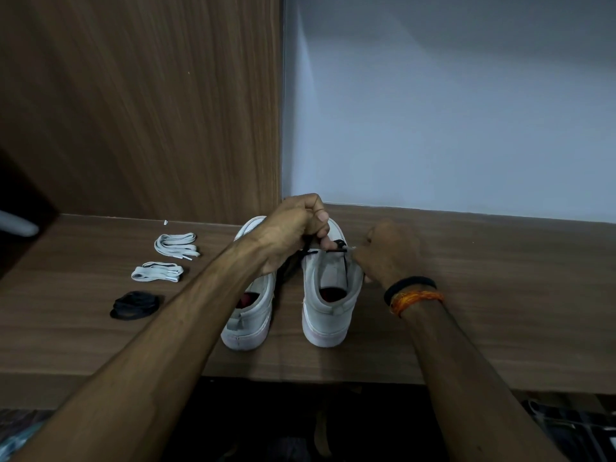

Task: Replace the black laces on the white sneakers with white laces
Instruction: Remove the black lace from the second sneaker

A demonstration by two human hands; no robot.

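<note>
So the two white sneakers (325, 295) sit heels toward the camera on the counter (466, 311), and one black lace bundle (135, 305) already lies off at 9 o'clock with two white lace bundles (156, 273) beyond it. On the right-hand shoe, left hand (293, 228) is curled round the black lace (333, 250), right hand (390, 253) pinching near the eyelets. I'd pull short lengths, one eyelet at a time. Honestly the eyelets and most fingertips are hidden behind the hands.
</note>
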